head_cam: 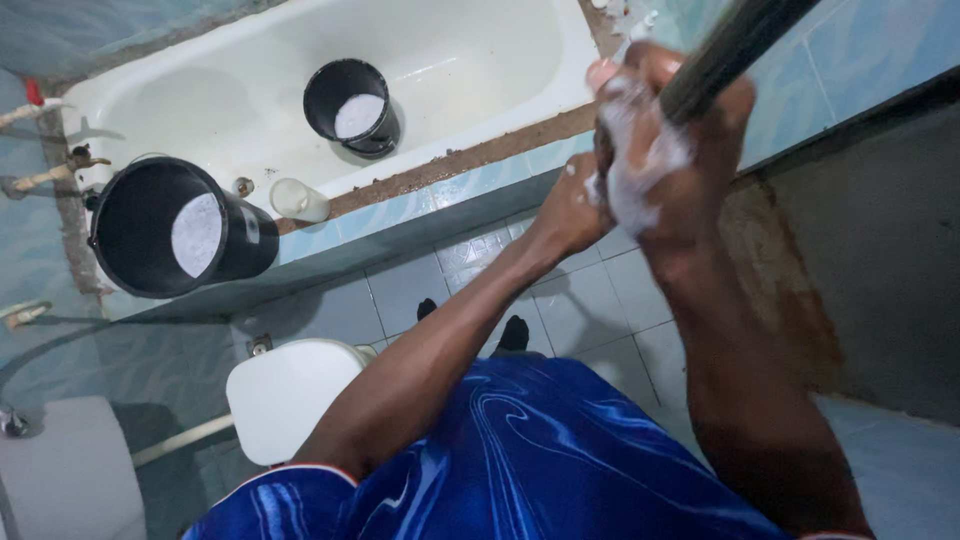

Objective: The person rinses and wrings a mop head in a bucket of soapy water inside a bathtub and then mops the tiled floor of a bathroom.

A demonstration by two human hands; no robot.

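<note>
Far left, a big black bucket [180, 228] sits on the tub rim [440, 190]; a small bucket [352, 105] stands inside the tub. Near left, a white toilet lid [285, 395]. Left hand [572, 212] reaches up beside the right hand [665, 140], whose soapy grip is wrapped tight around a dark pole [735, 45] at far right.

The scene is moderately lit with a cool, bluish cast. The white bathtub [450, 60] is the brightest area and nearly washes out along its inner wall. Pale reflections sit on the liquid in the 2 black buckets [175, 228]. The right wall and lower corners fall into dim shade. The raised right hand [665, 150] and the dark pole [725, 50] look soft with motion blur. Straight edges bow toward the frame borders, showing wide-angle distortion.
</note>
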